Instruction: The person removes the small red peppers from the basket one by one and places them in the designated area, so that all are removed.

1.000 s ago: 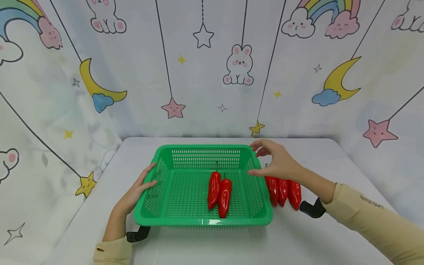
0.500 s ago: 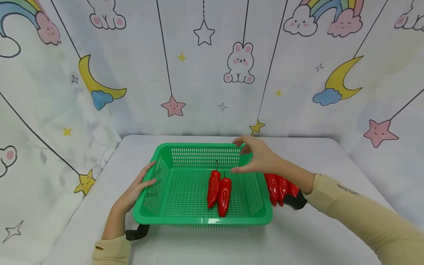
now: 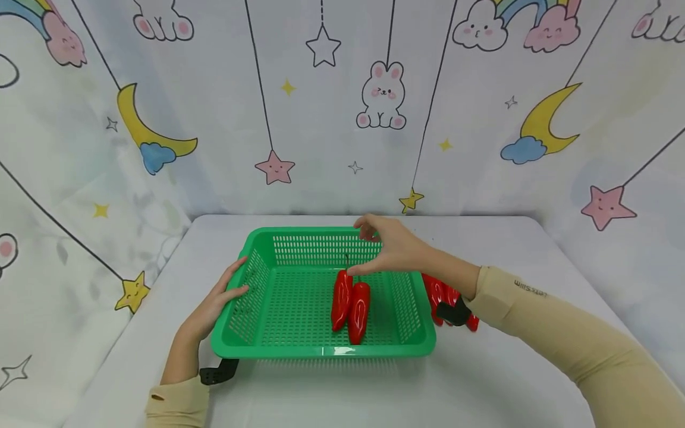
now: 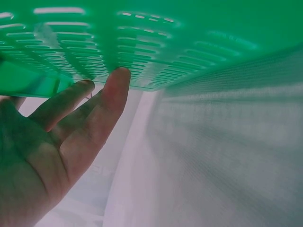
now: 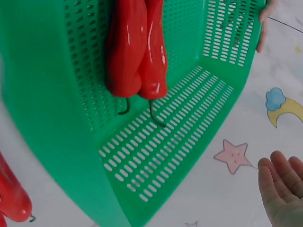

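Hovering above the basket (image 3: 299, 309), the right hand (image 3: 397, 246) curves.

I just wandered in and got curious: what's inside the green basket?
Two red peppers lie side by side in the green basket. In the head view, the right hand covers its far right corner.

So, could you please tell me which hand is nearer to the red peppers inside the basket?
The right hand, raised near the stem ends of those red peppers; the left hand is farther away, at the left side of the basket.
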Demonstrator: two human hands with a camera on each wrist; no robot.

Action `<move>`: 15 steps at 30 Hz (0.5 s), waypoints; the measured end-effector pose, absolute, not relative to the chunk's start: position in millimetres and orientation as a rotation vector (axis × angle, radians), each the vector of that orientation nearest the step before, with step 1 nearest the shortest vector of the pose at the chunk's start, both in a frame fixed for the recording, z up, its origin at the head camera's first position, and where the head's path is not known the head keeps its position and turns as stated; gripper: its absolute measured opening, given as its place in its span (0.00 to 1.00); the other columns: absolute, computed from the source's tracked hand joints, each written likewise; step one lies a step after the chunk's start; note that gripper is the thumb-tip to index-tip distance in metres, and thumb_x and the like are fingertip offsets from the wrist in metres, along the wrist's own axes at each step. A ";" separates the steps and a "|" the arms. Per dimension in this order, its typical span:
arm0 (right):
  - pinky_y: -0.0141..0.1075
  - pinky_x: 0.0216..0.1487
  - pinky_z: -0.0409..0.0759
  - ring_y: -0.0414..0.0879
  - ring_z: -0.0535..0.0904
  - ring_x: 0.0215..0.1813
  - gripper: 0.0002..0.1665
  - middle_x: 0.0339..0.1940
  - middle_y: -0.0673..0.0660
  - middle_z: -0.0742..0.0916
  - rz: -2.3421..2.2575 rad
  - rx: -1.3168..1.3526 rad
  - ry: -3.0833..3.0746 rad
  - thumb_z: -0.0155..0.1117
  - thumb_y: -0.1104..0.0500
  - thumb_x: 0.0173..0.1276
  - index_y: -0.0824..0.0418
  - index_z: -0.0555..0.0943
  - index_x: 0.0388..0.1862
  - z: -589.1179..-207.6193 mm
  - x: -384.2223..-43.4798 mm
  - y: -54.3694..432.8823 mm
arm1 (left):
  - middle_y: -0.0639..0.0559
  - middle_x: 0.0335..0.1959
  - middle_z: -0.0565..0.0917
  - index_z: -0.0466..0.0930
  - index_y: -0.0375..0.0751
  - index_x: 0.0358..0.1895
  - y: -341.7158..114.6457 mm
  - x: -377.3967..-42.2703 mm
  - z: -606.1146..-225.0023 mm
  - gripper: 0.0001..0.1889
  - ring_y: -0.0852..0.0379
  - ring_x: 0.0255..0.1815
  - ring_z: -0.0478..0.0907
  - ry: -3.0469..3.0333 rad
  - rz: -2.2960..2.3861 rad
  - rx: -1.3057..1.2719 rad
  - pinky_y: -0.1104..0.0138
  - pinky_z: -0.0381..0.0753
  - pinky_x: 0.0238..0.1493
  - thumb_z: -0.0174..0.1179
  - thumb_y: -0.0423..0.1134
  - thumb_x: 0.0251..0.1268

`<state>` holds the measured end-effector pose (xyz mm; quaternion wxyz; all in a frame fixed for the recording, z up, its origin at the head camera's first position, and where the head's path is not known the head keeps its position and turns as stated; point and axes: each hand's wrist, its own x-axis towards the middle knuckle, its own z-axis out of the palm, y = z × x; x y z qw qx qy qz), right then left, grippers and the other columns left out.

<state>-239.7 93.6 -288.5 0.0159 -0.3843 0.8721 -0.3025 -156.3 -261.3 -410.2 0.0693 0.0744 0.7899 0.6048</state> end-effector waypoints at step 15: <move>0.34 0.44 0.74 0.44 0.73 0.44 0.44 0.43 0.52 0.79 -0.735 -1.200 2.659 0.73 0.39 0.42 0.62 0.70 0.53 -295.9 -247.8 63.2 | 0.47 0.73 0.34 0.38 0.56 0.73 -261.7 -157.8 -410.3 0.33 0.39 0.70 0.35 2.373 1.818 0.217 0.37 0.49 0.58 0.44 0.43 0.71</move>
